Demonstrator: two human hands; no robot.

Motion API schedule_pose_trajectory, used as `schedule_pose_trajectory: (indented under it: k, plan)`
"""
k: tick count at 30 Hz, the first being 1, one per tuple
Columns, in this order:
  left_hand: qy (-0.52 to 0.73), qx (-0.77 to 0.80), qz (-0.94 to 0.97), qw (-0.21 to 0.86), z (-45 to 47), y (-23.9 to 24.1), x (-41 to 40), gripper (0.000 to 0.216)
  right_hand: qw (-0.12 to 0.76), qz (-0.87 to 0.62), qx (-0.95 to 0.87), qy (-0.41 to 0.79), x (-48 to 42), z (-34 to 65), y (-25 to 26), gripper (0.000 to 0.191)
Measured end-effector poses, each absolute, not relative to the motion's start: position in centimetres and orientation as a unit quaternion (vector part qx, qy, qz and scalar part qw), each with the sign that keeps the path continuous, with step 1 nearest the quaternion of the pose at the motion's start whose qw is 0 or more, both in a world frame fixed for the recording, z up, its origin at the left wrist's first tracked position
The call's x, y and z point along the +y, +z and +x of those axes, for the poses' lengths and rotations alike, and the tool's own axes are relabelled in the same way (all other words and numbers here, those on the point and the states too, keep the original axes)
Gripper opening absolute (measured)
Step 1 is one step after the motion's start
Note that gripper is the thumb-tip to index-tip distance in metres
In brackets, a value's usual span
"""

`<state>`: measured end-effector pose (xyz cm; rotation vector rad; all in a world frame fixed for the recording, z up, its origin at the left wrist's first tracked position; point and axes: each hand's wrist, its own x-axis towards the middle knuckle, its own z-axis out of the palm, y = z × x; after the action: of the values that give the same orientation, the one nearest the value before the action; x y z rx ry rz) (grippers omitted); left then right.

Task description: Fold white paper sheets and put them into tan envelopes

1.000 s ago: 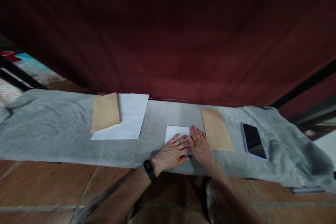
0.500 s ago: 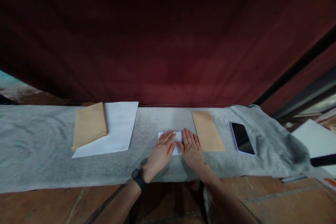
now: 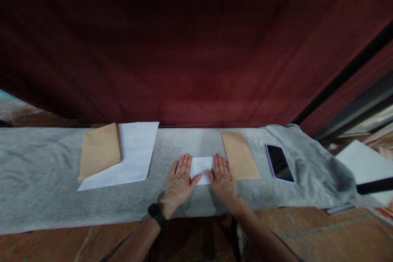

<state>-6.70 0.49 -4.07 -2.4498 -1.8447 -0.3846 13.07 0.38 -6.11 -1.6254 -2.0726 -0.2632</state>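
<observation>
A small white piece of paper (image 3: 202,168), perhaps folded, lies flat on the grey cloth (image 3: 184,141) in front of me. My left hand (image 3: 180,182) rests flat over its left edge, fingers stretched forward and thumb pointing inward. Over the right edge lies my right hand (image 3: 223,178), also flat, its thumb on the paper. Just beyond that hand's fingers is a brown paper envelope (image 3: 241,155), its near left part partly covered by the hand. Both hands are open and grip nothing.
To the left, a stack of brown envelopes (image 3: 100,149) sits on larger white sheets of paper (image 3: 138,151). A phone (image 3: 280,163) with a dark screen lies right of the single envelope. Behind the cloth-covered surface hangs a dark red curtain (image 3: 196,69).
My left hand has slid left across the white paper to its left edge, uncovering more of it. The right hand stays at the right edge. The whole view has shifted slightly.
</observation>
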Motion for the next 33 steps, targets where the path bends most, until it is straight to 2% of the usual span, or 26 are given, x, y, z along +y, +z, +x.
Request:
schedule_pose_trajectory:
  k: [6,15,22,26,33]
  plan:
    - [-0.121,-0.604,-0.788,0.025,-7.3,-3.9,0.1,0.081,0.244,-0.607,-0.751,-0.091,-0.4,13.1,-5.9,0.064]
    - [-0.129,-0.581,-0.802,0.046,-6.7,-3.8,0.0,0.068,0.226,-0.525,-0.819,-0.046,-2.5,11.6,-4.8,0.06]
    - [-0.114,-0.583,-0.804,0.033,-7.7,-4.0,0.1,0.068,0.216,-0.542,-0.81,-0.059,-2.5,13.0,-5.3,0.062]
    - [-0.114,-0.583,-0.804,0.026,-8.3,-3.6,0.3,0.065,0.212,-0.558,-0.8,-0.062,-1.8,14.1,-5.4,0.058]
    - [-0.123,-0.581,-0.804,-0.01,-8.1,-1.8,2.0,0.047,0.219,-0.581,-0.783,-0.019,1.4,14.5,-4.6,0.046]
